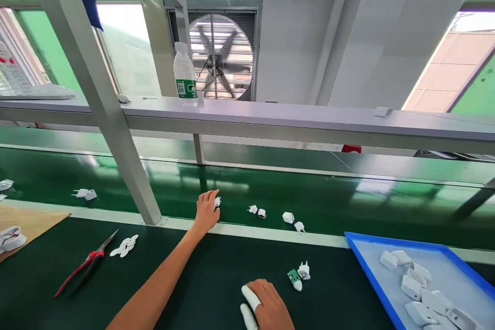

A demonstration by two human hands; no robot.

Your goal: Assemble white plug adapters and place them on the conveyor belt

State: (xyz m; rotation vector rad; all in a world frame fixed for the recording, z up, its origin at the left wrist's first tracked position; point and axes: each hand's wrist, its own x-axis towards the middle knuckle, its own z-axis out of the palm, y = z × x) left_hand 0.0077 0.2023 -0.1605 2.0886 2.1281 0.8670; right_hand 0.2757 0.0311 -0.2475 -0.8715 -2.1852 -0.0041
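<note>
My left hand reaches over the green belt, its fingers closed around a small white plug piece that is partly hidden by them. Near the front of the dark mat is my right hand, with white finger cots on its thumb and index finger. Those two fingers are apart and nothing shows between them. Just beyond it lie a small green circuit board with a white end and a white two-pin plug. More white plug parts sit on the belt to the right of my left hand.
A blue-rimmed tray holding several white casings stands at the right. Red-handled pliers and flat white pieces lie at left. A slanted metal post rises beside the belt. Above, a shelf carries a water bottle.
</note>
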